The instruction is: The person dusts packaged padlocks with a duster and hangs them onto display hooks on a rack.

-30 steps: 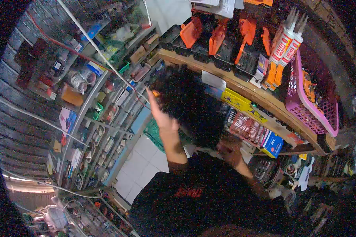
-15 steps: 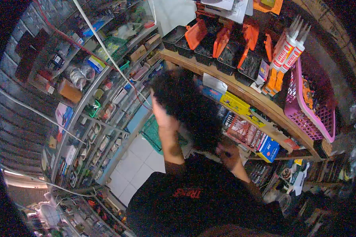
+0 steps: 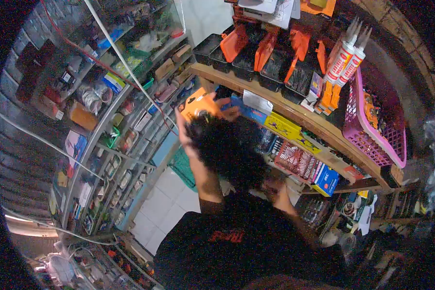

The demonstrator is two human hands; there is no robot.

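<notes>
Neither of my own hands shows in this view. Close in front of me is another person with dark hair (image 3: 227,150) and a black shirt (image 3: 256,241), back turned toward me. That person's left hand (image 3: 183,126) is raised beside the head and holds an orange packet (image 3: 198,102) with a dark cutout at its top. Fingers (image 3: 229,110) show at the packet's right side; whose hand they belong to I cannot tell. The person's right forearm (image 3: 283,197) bends up behind the head, which hides part of it.
Glass shelves (image 3: 116,130) packed with small goods line the left. A wooden shelf (image 3: 295,108) on the right carries black bins with orange lids (image 3: 234,42), sealant tubes (image 3: 343,63) and a pink basket (image 3: 355,130). A green basket (image 3: 182,166) rests near the white tiled floor (image 3: 164,198).
The orange packet has come into view above the other person's head, in their hand. Their head has moved down slightly. The shelves have shifted a little to the left in view.
</notes>
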